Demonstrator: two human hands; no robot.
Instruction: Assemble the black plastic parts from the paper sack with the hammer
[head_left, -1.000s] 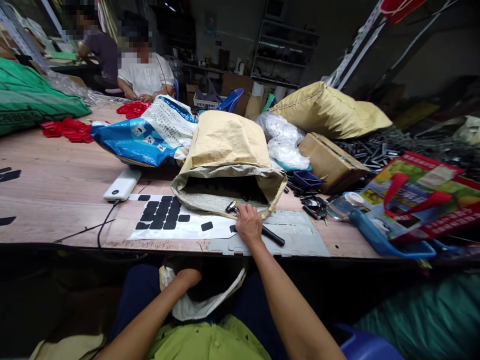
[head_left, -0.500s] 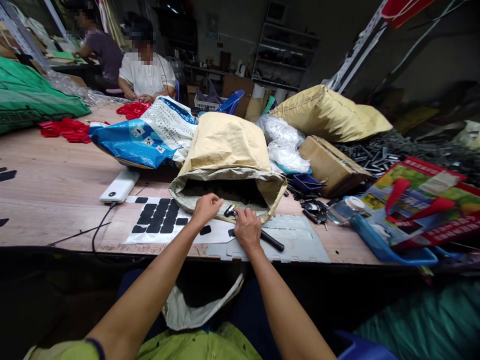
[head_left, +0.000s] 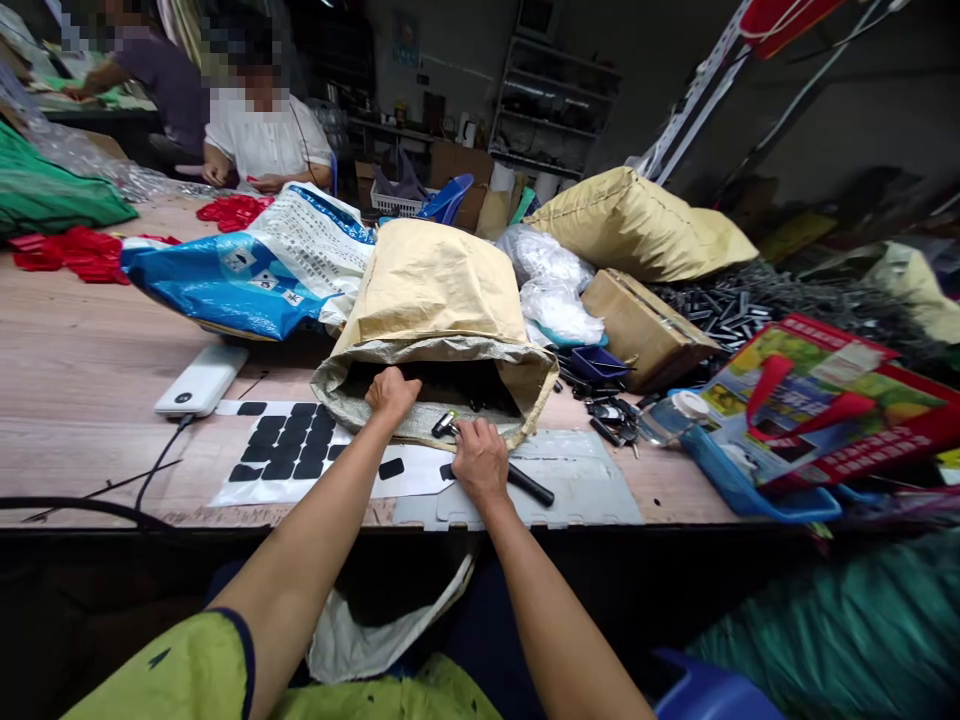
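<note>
My left hand [head_left: 393, 393] reaches into the mouth of a tan paper sack [head_left: 442, 285] lying on the table. Its fingers look curled, and whatever they grip is hidden in the dark opening. At the sack's lower lip, my right hand [head_left: 482, 458] is closed around a hammer-like tool [head_left: 531, 485]. The black handle sticks out to the right of the hand, and a small shiny head shows to its left. Dark pieces lie inside the sack, too dim to make out. Left of my right hand lies a white sheet of black rounded-square stickers [head_left: 292, 440].
A white power bank [head_left: 201, 380] with a cable lies on the left. Behind it is a blue and white bag [head_left: 262, 265]. On the right are a wooden box [head_left: 649, 325], a clear jar [head_left: 671, 418] and a blue tray [head_left: 750, 480]. Two people sit across the table.
My left hand has moved forward into the sack's opening. My right hand stays closed on the hammer-like tool. The whole view has shifted, so things appear farther left.
</note>
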